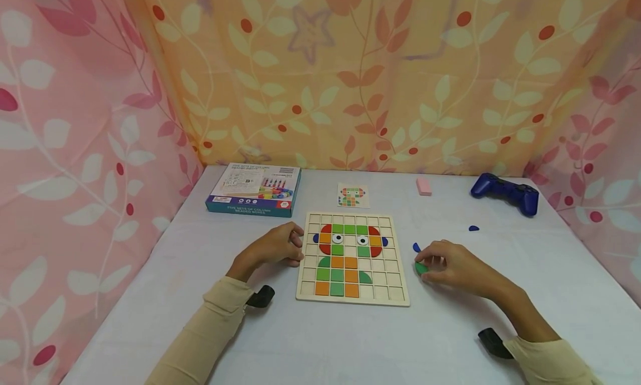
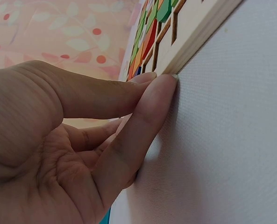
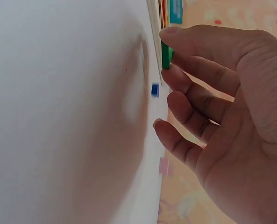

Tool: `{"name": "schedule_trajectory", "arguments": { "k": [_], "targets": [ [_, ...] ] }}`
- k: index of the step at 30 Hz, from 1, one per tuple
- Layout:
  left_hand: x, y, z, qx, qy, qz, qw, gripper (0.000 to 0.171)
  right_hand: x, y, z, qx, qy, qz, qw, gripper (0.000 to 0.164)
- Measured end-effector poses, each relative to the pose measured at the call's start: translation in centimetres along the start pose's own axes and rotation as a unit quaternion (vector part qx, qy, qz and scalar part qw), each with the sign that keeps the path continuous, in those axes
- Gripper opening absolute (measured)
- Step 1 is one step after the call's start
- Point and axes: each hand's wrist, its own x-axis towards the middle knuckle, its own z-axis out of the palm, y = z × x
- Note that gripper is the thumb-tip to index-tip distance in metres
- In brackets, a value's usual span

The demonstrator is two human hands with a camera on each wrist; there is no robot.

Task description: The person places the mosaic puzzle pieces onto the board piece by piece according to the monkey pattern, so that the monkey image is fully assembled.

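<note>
My left hand is at the left edge of a square wooden grid board. In the left wrist view, thumb and index fingertips meet close together at the board's rim. Coloured tiles on the board form a figure with two round eyes. Right of the board, my right hand pinches a green rounded tile between thumb and fingers. The right wrist view shows this green tile edge-on, held above the white tabletop. A small blue half-round tile lies just beyond the right fingertips.
Another blue half-round tile lies farther right. Behind the board is a small pattern card, with a boxed bead set at left. A pink block and a blue game controller sit at back right. Patterned curtains enclose the table.
</note>
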Motion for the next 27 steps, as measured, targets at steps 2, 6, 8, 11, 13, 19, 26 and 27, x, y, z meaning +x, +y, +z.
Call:
{"name": "schedule_trajectory", "arguments": {
  "k": [2,6,8,11,13,19,26,27],
  "targets": [
    [0.0,0.0,0.0,0.000,0.000,0.000,1.0000,0.057,0.6,-0.6,0.4,0.004,-0.008,-0.001,1.000,0.030],
    [0.1,0.0,0.0,0.001,0.001,0.000,1.0000,0.057,1.7,-1.7,1.1,0.012,-0.027,-0.007,1.000,0.032],
    [0.1,0.0,0.0,0.000,0.000,-0.001,1.0000,0.057,2.3,-2.3,1.5,0.018,-0.036,-0.011,0.999,0.032],
    [0.0,0.1,0.0,-0.001,0.000,-0.001,1.0000,0.058,3.0,-3.3,2.1,0.022,-0.050,-0.019,0.998,0.030],
    [0.0,0.1,0.0,-0.002,-0.001,-0.001,1.0000,0.058,3.5,-4.1,2.4,0.021,-0.058,-0.026,0.998,0.030],
    [0.0,0.1,0.0,-0.001,0.001,-0.001,1.0000,0.058,4.8,-6.2,3.5,0.010,-0.068,-0.072,0.995,0.028],
    [0.0,0.1,0.0,-0.005,0.001,-0.003,1.0000,0.058,6.3,-8.1,5.0,-0.004,-0.081,-0.125,0.989,0.026],
    [-0.1,0.1,0.0,-0.005,0.001,-0.003,1.0000,0.058,6.5,-8.4,5.2,-0.004,-0.084,-0.128,0.988,0.026]
  ]
}}
